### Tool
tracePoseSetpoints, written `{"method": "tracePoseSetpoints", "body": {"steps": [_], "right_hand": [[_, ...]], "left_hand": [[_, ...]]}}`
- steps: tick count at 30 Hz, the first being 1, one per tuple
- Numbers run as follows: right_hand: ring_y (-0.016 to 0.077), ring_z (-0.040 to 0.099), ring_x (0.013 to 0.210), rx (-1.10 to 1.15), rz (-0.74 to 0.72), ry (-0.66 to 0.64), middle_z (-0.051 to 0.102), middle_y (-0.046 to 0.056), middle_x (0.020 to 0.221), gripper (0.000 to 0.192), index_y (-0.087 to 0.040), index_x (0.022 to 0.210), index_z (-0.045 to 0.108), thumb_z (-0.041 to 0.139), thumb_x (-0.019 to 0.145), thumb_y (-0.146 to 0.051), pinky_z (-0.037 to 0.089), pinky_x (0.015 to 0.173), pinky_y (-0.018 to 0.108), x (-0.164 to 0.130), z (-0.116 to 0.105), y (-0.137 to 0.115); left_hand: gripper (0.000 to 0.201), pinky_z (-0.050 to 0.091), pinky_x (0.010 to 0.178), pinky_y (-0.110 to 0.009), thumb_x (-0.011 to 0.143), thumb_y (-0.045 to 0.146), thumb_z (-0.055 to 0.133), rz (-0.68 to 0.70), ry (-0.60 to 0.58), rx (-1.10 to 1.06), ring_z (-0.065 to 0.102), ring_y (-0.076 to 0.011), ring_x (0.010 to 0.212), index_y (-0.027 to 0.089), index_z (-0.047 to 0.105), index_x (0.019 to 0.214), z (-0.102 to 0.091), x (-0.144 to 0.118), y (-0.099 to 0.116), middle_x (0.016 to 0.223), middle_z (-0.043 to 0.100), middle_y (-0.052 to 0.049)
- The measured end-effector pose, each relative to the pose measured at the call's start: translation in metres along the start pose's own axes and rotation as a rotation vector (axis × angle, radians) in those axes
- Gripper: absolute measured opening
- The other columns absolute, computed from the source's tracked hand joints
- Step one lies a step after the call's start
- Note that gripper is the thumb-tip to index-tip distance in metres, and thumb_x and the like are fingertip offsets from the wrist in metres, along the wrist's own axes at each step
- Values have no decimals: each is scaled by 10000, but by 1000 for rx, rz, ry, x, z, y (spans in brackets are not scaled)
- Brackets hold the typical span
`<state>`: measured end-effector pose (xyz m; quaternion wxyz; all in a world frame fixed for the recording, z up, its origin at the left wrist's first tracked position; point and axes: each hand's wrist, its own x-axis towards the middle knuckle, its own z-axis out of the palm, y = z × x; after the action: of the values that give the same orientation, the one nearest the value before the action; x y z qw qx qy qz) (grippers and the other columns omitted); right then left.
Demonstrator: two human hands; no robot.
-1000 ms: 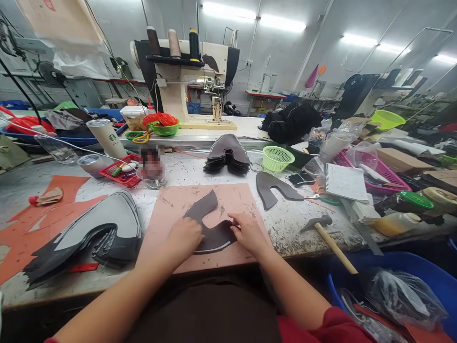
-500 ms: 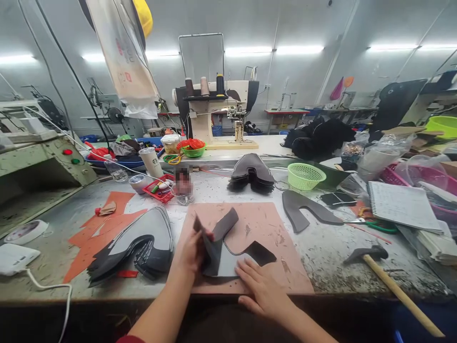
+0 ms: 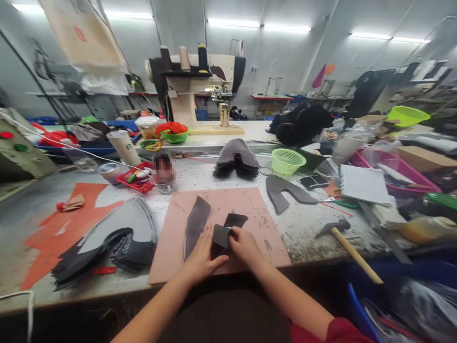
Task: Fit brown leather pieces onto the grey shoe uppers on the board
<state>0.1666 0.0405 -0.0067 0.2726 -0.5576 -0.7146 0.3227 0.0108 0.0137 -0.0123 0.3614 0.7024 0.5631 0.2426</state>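
A dark leather shoe-upper piece [image 3: 198, 220] lies folded on the pink cutting mat [image 3: 250, 206] in front of me. My left hand [image 3: 200, 259] presses flat on its near part. My right hand [image 3: 243, 245] pinches the folded flap of the same piece between thumb and fingers. A stack of grey and black cut pieces [image 3: 117, 233] lies left of the mat. A single dark cut piece [image 3: 282, 190] lies on the table right of the mat.
A hammer [image 3: 348, 245] lies near the front edge at right. Behind the mat sit a pile of dark pieces [image 3: 237, 159], a green basket [image 3: 287, 160], a red tray [image 3: 139, 176], a notebook [image 3: 364, 183] and a sewing machine [image 3: 200, 90]. Orange sheets [image 3: 60, 228] cover the left.
The piece was lifted and turned by my left hand half a second ago; now it lies folded on the mat with both hands on it. The camera view swung back to the right.
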Motion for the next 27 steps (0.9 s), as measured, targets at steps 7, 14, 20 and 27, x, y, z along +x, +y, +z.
{"method": "tracePoseSetpoints", "body": {"steps": [7,14,20,27], "right_hand": [[134,516,653,-154,30,100,571,14,669,199,-193,533,503,456,726,-202,395,626,242,4,-34,28],[155,547,739,-100,51,118,589,45,830,164,-187,802,586,463,754,-286,436,698,292,9,-34,33],[256,355,1172,-368,-6,66,428,124,1275,413,-150,1184,455,424,785,-252,272,957,433,35,-37,25],[208,508,937,-322,-87,48,581,78,992,111,-180,794,560,487,715,-155,373,832,363,33,-47,2]], "left_hand": [[956,212,1039,-459,656,650,487,256,23,579,161,-298,1280,91,140,1349,22,1,-20,1388,199,-202],[886,241,1033,-447,702,643,429,271,95,654,238,-288,1263,92,169,1345,25,3,-20,1365,280,-189],[717,280,1018,-428,796,591,291,252,132,659,303,-264,1239,97,269,1314,24,4,-19,1324,370,-163],[694,267,1022,-446,778,537,395,212,155,505,293,-275,1243,108,261,1307,23,3,-15,1332,360,-161]]}}
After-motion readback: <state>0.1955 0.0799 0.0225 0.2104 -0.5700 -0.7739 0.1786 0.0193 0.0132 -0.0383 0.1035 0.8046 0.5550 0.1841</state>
